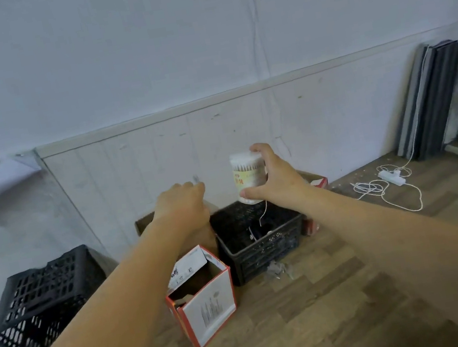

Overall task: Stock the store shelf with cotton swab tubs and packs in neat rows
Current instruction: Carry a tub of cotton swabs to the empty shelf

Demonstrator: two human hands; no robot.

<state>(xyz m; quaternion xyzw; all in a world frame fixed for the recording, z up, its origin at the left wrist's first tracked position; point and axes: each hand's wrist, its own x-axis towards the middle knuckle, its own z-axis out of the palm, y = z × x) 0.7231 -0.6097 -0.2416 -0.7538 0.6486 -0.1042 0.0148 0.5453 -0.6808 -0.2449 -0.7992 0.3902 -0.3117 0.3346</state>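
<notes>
From my head-worn camera I look down along two bare forearms reaching out over a wood-pattern floor [322, 310] toward a pale wall; my right hand [275, 175] holds a clear cotton swab tub [249, 176] upright in the air, thumb under its lower edge and fingers curled over its top, the tub packed with white-tipped swabs and carrying a yellow label; the tub hangs above a black plastic crate [259, 238] that stands open on the floor against the wall; a thin white cord [264, 213] dangles from below the tub toward the inside of that crate; my left hand [182, 201] is beside the tub at about the same height, knuckles toward me and fingers curled inward; something small and pale sticks up past its fingertips, too blurred to name, so I cannot tell whether it grips anything; below the left forearm stands an open white carton with red edges [204, 300], its flaps raised; behind it, against the wall, is a brown cardboard box [144, 223], largely hidden by the arm; a second black crate [42, 301] lies tipped on its side far to the left; to the right, a white power strip [392, 176] with a looped cable lies on the floor, and dark panels [432, 100] lean against the wall
</notes>
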